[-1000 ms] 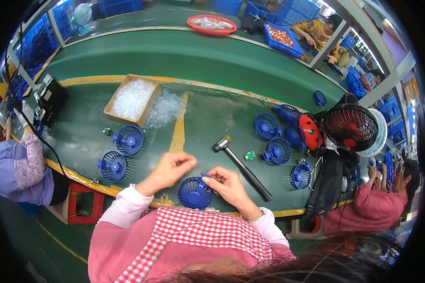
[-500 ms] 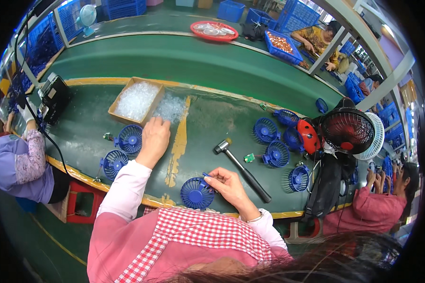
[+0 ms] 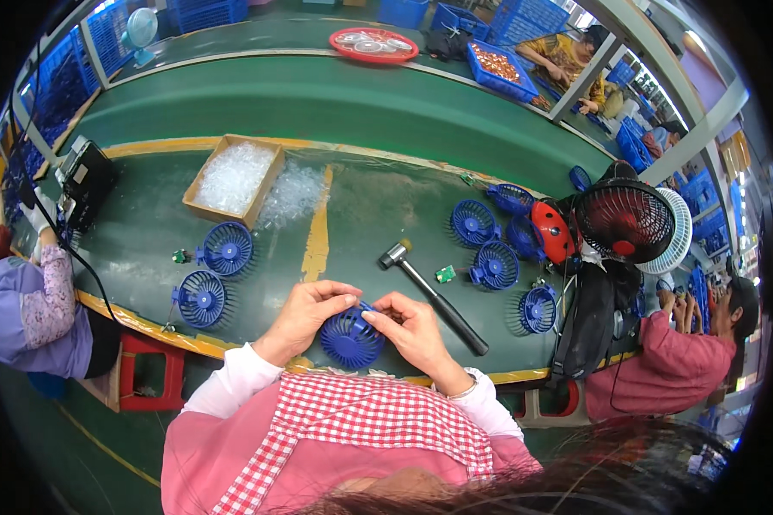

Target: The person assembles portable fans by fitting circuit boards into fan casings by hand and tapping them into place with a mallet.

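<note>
A small blue fan [image 3: 350, 342] lies at the table's front edge, right before me. My right hand [image 3: 412, 330] pinches its upper part between thumb and fingers. From the other side my left hand [image 3: 305, 318] meets it at the same spot, thumb and fingers pressed together; whatever they hold is too small to make out. Beyond my left hand stands a cardboard box [image 3: 217, 213] full of clear plastic pieces, with a loose heap of clear pieces [image 3: 292, 193] beside it. A hammer [image 3: 438, 299] with a black handle lies right of my right hand.
Two blue fans [image 3: 201, 299] lie to the left, several more [image 3: 496, 264] to the right. A small green circuit board [image 3: 445, 274] sits near the hammer. Larger fans [image 3: 627, 219] and a black bag [image 3: 582, 330] stand at the right end. Co-workers sit on both sides.
My left hand has come back from the loose clear pieces to the blue fan and now meets my right hand there. The right hand has kept hold of the fan.
</note>
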`<control>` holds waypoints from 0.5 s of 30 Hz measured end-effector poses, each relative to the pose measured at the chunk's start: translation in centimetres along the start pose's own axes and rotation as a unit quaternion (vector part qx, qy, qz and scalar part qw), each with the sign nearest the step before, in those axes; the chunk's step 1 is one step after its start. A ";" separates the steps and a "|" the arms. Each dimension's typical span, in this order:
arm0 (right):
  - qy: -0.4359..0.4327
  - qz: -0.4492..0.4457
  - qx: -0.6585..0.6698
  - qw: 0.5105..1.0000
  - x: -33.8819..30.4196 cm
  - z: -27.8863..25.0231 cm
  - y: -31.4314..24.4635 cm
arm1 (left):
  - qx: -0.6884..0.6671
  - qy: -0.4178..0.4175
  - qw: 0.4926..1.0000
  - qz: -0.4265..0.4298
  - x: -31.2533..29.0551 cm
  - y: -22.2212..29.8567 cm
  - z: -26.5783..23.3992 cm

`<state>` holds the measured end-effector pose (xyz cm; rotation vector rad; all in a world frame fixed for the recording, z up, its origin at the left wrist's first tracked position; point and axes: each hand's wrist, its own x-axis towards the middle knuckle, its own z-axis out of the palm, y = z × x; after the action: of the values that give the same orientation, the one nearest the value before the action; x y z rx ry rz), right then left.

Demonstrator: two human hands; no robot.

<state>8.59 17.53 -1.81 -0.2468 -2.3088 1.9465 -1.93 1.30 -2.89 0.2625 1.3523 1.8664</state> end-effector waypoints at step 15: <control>0.085 -0.003 -0.007 0.996 -0.1 0.8 0.5 | 0.200 -0.035 0.970 0.137 -0.4 0.2 0.5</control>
<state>8.54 16.86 -2.40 -0.3888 -2.2139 1.8283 -1.47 1.29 -2.42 0.7476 1.7051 1.7647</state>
